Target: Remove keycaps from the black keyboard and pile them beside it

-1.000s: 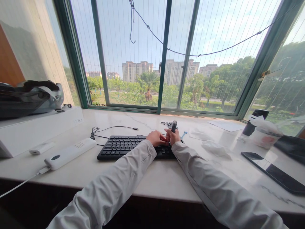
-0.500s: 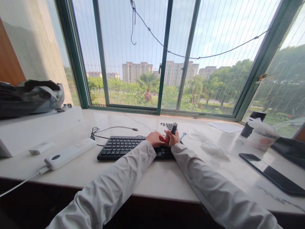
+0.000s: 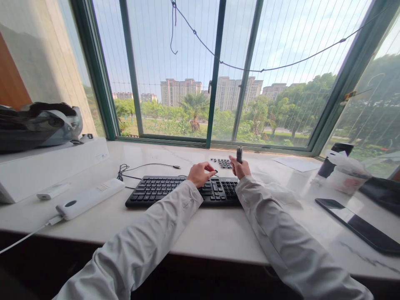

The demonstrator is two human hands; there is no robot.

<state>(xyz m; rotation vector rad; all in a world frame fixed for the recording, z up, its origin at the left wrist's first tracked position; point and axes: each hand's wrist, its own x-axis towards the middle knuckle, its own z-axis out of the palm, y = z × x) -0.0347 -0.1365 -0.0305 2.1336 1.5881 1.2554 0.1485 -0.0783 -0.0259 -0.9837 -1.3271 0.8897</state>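
A black keyboard lies on the pale stone sill in front of me. My left hand hovers over its right-middle keys, fingers pinched on a small dark piece that looks like a keycap. My right hand is raised just past the keyboard's far right corner, closed round a short dark stick-like tool held upright. Several loose dark keycaps lie in a cluster on the sill between the two hands, beyond the keyboard. Both arms wear light grey sleeves.
A white power bank, a small white device and a thin black cable lie left of the keyboard. At far left a helmet rests on a white box. To the right are a phone, a bagged cup and paper.
My hands, which were together over the keyboard's right part, have separated. The right hand rose and moved right with the tool; the left stayed over the keys, pinching a small dark piece.
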